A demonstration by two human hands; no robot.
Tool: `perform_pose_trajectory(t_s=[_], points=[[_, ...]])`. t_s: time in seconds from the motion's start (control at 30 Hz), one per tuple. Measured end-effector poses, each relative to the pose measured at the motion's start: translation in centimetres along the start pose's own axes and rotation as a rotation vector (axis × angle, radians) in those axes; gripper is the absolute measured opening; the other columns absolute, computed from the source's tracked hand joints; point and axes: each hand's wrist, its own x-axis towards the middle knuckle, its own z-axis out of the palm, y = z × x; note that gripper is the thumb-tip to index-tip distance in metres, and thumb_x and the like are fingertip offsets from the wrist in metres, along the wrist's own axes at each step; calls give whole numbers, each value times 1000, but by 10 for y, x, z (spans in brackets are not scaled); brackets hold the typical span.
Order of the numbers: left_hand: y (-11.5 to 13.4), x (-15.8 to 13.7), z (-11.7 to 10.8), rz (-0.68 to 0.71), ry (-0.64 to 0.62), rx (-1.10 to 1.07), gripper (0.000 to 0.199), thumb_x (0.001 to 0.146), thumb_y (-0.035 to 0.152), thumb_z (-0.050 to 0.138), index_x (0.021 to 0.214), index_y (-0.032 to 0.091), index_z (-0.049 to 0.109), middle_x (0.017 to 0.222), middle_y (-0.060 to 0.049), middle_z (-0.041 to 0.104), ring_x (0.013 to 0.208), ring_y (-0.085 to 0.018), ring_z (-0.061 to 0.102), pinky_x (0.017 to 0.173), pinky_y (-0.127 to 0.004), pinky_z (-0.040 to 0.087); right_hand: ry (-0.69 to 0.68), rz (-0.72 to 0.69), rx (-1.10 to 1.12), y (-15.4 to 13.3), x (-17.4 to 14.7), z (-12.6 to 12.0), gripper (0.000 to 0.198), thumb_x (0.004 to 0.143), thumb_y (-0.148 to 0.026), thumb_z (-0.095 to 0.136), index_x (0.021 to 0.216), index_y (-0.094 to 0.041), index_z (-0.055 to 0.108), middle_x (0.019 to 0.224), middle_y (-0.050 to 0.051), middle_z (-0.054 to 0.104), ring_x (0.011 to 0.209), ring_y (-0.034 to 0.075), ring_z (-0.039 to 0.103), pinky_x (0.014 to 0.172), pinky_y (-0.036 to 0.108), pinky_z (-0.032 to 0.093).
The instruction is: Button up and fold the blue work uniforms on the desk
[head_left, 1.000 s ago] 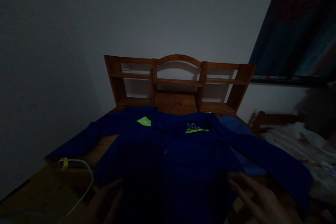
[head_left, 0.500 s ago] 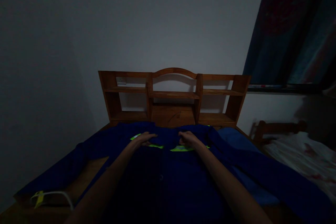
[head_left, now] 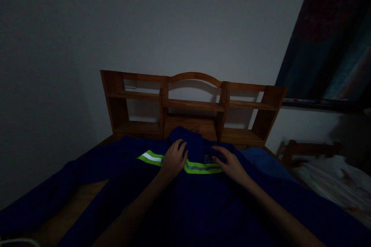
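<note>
A dark blue work jacket (head_left: 199,197) lies spread out, front side up, with its sleeves stretched to both sides. A yellow-green and silver reflective strip (head_left: 199,168) crosses its chest, and its collar (head_left: 185,134) points toward the wooden headboard. My left hand (head_left: 174,159) rests at the middle of the chest, just below the collar, fingers apart. Over the chest on the right, beside some small pale printing (head_left: 208,158), my right hand (head_left: 232,165) has its thumb and fingers spread. Neither hand grips the cloth.
Behind the jacket stands a wooden headboard shelf (head_left: 194,105) against a pale wall (head_left: 179,23). Blue cloth (head_left: 261,160) lies under the right sleeve. A bare wooden surface (head_left: 78,204) shows at left. Farther right are white bedding (head_left: 333,177) and a dark curtain (head_left: 321,46).
Both hands have let go of the jacket front and opened. The left hand moved right toward the middle, the right hand moved right. The collar now stands up and the chest strip lies exposed.
</note>
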Motion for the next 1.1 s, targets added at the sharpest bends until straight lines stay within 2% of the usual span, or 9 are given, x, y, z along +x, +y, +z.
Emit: perform_pose_trajectory(t_s=[0.07,0.17,0.23,0.33,0.43,0.57,0.73,0.87,1.1], points=[[-9,-2,1,-159,7,-55,28,87,31,40,106,18,57,100,-12,62,95,-24,59,87,-37,44,-59,48,-17,-7,-23,-5,32,84,-37,51,112,-23,60,115,4,61,104,19,58,92,33,45],[-37,0,12,-396,-167,-405,25,84,32,40,94,16,56,69,-4,61,57,-16,58,60,-29,49,-87,150,24,-22,-26,6,27,85,-38,49,103,-22,62,97,3,67,84,18,64,76,29,49],[-53,-2,22,-490,-227,-653,28,81,34,44,97,14,55,70,-3,62,51,-13,57,53,-26,48,-87,193,46,-30,-11,26,28,85,-40,49,103,-21,61,86,2,67,73,17,64,67,26,48],[-63,-9,30,-482,-230,-811,40,76,34,52,109,13,55,85,-7,65,63,-15,62,58,-28,51,-79,246,29,-37,17,70,31,83,-42,51,105,-22,59,77,2,66,65,16,62,60,24,44],[-61,-15,27,-435,-279,-807,45,73,31,56,114,13,57,93,-8,65,75,-17,64,65,-29,52,-51,319,8,-33,32,112,33,79,-42,56,105,-21,59,77,2,65,72,17,61,65,25,42],[-55,-17,24,-437,-332,-717,50,75,27,55,123,13,54,80,-6,68,70,-17,64,67,-28,51,-48,390,121,-13,34,142,29,74,-31,60,100,-18,60,77,3,65,76,18,61,67,25,41],[-56,-17,30,-325,-282,-502,49,75,22,57,124,22,55,95,-4,68,77,-15,64,71,-25,50,-25,481,323,10,38,149,19,70,-31,60,82,-16,58,58,-1,60,52,14,56,50,22,40],[-56,-18,32,-276,-183,-445,47,76,20,56,123,25,55,111,-3,62,79,-13,64,69,-22,50,30,549,497,13,41,153,27,63,-40,65,66,-19,48,41,-5,49,36,11,46,38,21,33],[-55,-18,29,-264,-100,-412,59,74,35,67,128,25,49,123,-6,53,75,-12,65,64,-21,51,220,486,735,3,35,143,35,70,-48,59,67,-22,36,39,-9,43,35,9,41,38,20,32]])
